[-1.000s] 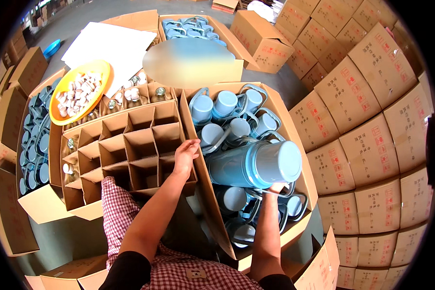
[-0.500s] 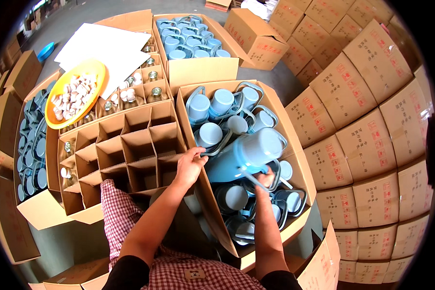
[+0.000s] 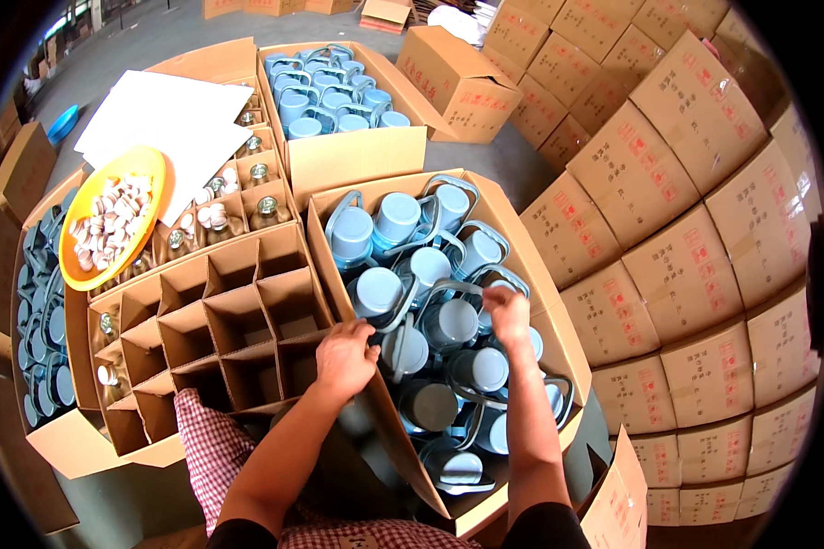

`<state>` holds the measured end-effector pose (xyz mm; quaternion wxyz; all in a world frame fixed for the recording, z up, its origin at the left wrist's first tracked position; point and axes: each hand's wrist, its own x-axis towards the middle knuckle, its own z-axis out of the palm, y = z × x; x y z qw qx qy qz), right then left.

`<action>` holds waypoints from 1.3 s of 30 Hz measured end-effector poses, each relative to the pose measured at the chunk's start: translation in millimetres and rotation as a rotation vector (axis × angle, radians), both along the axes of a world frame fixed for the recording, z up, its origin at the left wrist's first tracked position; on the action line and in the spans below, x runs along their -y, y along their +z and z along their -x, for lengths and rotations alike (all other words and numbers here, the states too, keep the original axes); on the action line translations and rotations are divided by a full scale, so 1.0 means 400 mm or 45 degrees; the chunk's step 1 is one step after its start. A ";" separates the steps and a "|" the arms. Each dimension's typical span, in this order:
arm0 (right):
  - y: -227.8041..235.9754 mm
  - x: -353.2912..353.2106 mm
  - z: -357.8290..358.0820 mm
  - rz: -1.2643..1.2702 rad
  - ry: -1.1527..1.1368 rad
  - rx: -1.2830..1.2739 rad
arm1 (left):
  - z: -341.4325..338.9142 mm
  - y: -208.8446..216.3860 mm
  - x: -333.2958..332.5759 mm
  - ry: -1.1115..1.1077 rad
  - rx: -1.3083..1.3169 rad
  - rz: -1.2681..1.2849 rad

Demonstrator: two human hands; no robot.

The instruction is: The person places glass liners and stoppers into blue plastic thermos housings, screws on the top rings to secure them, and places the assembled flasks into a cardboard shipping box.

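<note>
Already, blue flasks (image 3: 453, 325) crowd the carton (image 3: 560, 339), what remains unclear; the right hand (image 3: 506, 316) seemingly pinches a handle (image 3: 453, 285); the left hand's (image 3: 346, 359) grip is hidden.

Single head view: L unit of 2 side-by-side fisheye cams on person's head, upright, unmirrored. Looks steeply down + fwd, v. wide FOV, edges bowed, black rim at sides. Near, above open brown cardboard box (image 3: 558, 343) w/ pale-blue cylindrical flasks (image 3: 450, 326); bare forearms (image 3: 533, 430) enter btm. Far bg: grey concrete floor (image 3: 192, 37) up top, stacked brown cardboard cartons (image 3: 687, 265) R.
</note>
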<state>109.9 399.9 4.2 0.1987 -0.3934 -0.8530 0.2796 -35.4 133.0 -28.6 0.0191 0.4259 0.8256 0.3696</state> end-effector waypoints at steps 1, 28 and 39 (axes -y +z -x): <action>0.023 -0.029 0.031 -0.117 -0.042 0.017 | -0.006 0.007 -0.005 -0.013 0.042 0.115; 0.020 -0.205 0.186 -0.313 -0.397 0.247 | -0.026 0.002 0.005 -0.167 -0.056 0.188; -0.069 -0.170 0.261 -0.483 -0.011 0.489 | -0.036 -0.005 -0.015 -0.135 -0.129 0.190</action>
